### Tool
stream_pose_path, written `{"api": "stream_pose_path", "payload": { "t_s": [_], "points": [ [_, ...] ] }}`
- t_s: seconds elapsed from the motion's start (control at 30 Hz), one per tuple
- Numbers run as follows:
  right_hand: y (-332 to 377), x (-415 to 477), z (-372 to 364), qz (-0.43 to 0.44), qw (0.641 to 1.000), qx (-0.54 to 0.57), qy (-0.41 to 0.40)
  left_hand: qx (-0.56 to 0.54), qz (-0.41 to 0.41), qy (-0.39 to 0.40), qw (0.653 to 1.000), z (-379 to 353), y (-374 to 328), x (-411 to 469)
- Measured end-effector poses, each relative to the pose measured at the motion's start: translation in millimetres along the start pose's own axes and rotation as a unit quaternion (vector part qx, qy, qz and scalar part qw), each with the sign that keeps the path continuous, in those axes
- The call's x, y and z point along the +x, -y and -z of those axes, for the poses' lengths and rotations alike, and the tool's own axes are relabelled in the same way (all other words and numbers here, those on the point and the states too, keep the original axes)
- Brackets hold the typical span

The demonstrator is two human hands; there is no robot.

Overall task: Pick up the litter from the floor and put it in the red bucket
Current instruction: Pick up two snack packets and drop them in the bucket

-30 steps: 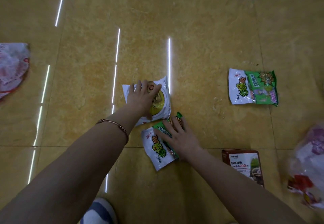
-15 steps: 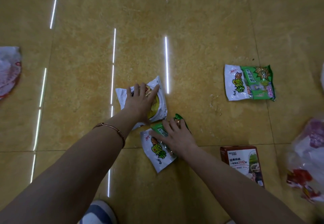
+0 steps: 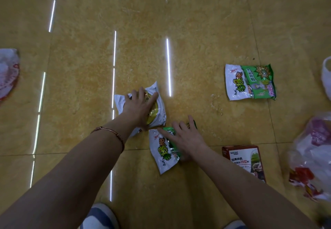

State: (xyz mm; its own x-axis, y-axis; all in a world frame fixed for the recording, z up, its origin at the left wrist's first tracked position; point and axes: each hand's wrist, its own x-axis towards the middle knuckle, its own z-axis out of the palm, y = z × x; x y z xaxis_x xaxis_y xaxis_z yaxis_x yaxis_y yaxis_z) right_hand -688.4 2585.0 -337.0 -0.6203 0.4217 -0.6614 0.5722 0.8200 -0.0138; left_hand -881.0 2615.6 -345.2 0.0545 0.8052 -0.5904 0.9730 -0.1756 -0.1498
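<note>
Mid-scene, left hand (image 3: 138,108) and right hand (image 3: 186,138) still lie flat, uncurled, on white-yellow plastic wrapper (image 3: 158,111) and green-white plastic pouch (image 3: 163,155); 2 lifts pending.

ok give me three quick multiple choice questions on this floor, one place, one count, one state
1. Where is the brown box? A right of the right hand; B under the left hand; C between the hands.
2. How many green-and-white packets show? A one; B two; C four.
3. The left hand is: A hanging idle; B resting on the white-and-yellow packet; C holding the box.
Answers: A, the box lies right of that hand; B, one under the right hand, one farther right; B, it lies across that packet.
</note>
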Motion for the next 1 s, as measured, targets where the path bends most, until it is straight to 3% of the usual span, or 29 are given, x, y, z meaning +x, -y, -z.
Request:
{"api": "stream_pose_path", "payload": {
  "t_s": [0.33,0.6,0.67,0.83,1.0],
  "points": [
    [-0.9,-4.4,1.7,0.039,0.999,0.013,-0.015,0.025,0.030,-0.012,0.999,9.2,10.5,-7.9],
    [-0.3,-7.0,8.9,0.018,1.000,0.001,-0.013,0.004,-0.005,-0.019,1.000,19.3,12.7,-11.2],
    [1.0,-10.0,10.2,0.016,1.000,0.001,-0.017,-0.032,-0.002,-0.008,0.999,20.8,13.9,-14.9],
    [0.2,-31.2,25.2,0.004,0.999,0.022,-0.026,-0.240,0.030,-0.002,0.970,34.8,23.4,-48.4],
    [-13.0,-86.5,76.2,-0.018,0.998,0.031,-0.047,-0.255,0.039,-0.039,0.965,88.6,43.8,-97.9]
  ]
}}
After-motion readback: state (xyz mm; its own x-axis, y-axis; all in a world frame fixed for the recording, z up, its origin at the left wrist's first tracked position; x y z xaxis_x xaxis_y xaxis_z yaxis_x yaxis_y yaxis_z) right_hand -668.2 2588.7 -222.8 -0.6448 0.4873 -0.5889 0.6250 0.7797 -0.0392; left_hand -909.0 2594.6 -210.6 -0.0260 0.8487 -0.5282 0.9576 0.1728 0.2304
